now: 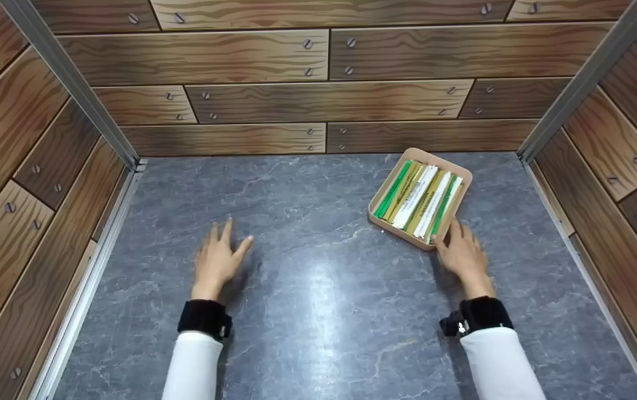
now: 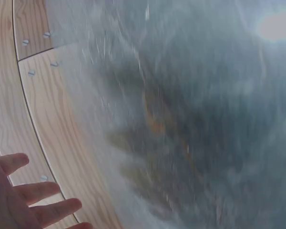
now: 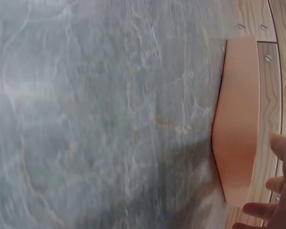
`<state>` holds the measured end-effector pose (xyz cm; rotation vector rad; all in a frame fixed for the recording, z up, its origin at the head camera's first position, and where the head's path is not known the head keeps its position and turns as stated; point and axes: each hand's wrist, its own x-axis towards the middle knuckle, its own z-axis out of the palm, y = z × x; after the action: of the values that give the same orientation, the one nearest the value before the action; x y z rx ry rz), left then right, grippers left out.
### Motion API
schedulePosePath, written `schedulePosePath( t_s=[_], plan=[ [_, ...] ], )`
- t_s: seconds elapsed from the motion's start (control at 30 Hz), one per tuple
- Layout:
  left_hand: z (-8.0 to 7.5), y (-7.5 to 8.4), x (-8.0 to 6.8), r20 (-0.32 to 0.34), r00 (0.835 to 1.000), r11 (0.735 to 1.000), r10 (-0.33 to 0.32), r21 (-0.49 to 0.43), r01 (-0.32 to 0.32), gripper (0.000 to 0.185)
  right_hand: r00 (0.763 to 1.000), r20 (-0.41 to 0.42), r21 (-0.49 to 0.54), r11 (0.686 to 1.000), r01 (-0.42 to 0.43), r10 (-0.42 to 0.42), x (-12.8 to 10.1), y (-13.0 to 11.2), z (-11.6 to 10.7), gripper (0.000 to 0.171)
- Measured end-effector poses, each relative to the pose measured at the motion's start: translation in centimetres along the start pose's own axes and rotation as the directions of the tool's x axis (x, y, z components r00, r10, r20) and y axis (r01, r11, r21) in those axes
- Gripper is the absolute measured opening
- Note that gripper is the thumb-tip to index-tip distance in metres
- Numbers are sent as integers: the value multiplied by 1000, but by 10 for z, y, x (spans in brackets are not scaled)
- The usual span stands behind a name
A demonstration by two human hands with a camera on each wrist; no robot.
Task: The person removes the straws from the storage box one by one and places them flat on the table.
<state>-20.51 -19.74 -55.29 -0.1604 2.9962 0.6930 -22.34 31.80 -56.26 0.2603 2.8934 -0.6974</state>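
A shallow tan tray with rounded corners sits at the back right, turned at an angle. Several slim stick packets in green, white and gold lie side by side inside it. My right hand is at the tray's near right corner, thumb tip right by the rim and fingers spread. In the right wrist view the tray's outer wall shows beside those fingers. Over on the left, my left hand hovers above the tabletop with fingers spread and holds nothing. Only its fingers show in the left wrist view.
The grey marbled tabletop is bounded by a wood-print back wall and similar side walls. Metal rails run along the left and right edges. A bright glare lies on the middle of the tabletop.
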Motion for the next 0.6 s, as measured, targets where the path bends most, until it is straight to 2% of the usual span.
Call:
schedulePosePath(
  t_s=[0.23,0.43,0.6],
  plan=[
    [12,15,-5,36,999,999,-7,-53,9,83,999,33,7,999,-42,42,2,-4,6,76],
    [19,25,-6,40,999,998,18,-58,-16,79,999,-12,-26,999,-30,30,1,-11,12,60],
    [23,31,-5,49,998,999,30,-36,-28,74,999,-27,-15,999,-28,28,-1,-22,19,58]
  ],
)
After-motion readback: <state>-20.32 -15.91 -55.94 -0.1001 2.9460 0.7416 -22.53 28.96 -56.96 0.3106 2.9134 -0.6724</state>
